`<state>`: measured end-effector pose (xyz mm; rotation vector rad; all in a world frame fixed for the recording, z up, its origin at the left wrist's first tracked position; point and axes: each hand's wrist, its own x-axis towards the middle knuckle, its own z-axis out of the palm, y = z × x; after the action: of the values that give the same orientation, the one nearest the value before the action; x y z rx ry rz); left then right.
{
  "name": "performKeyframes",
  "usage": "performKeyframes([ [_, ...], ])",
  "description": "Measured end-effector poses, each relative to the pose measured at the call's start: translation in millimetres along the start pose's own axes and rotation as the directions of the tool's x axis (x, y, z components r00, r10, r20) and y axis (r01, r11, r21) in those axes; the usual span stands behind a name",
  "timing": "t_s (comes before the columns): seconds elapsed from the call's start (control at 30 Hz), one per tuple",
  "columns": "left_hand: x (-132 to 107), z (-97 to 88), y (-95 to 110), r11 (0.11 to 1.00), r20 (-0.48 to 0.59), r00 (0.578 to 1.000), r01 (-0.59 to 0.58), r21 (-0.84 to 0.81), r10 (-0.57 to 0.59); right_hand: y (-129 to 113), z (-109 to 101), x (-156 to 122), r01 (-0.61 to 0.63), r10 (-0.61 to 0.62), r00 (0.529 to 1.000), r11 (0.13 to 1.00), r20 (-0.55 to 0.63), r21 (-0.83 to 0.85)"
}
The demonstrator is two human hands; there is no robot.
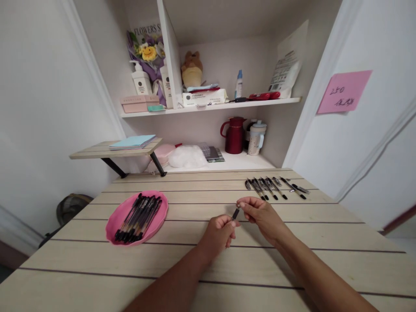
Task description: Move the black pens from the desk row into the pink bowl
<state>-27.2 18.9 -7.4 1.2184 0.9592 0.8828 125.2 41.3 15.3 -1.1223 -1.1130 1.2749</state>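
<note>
Between my hands, above the middle of the table, is a black pen (pixel 235 213), slanting up and to the right. My left hand (pixel 218 234) is closed around its lower part, which the fingers hide. Thumb and fingertips of my right hand (pixel 260 215) pinch its upper end; whether they hold a separate small part there is too small to tell. Beyond my right hand lie several pen barrels (pixel 271 189) with loose pen caps (pixel 277 182) beside them. On the left, a pink plate (pixel 110 223) holds a pile of capped black pens (pixel 139 219).
The slatted wooden table (pixel 182 197) carries a small raised stand (pixel 94 150) with blue paper (pixel 133 141) at the back left. Behind it are white shelves (pixel 243 162) with a red jug (pixel 234 135), a cup (pixel 256 138) and bottles. A pink note (pixel 344 92) hangs on the right.
</note>
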Motion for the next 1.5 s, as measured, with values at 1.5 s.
performKeyframes([
  [1.5, 2.1, -0.2, -5.2, 0.997, 0.018, 0.998, -0.061, 0.049, 0.06, 10.8, -3.1, -6.4, -0.119, 0.079, 0.975, 0.975, 0.206, 0.189],
])
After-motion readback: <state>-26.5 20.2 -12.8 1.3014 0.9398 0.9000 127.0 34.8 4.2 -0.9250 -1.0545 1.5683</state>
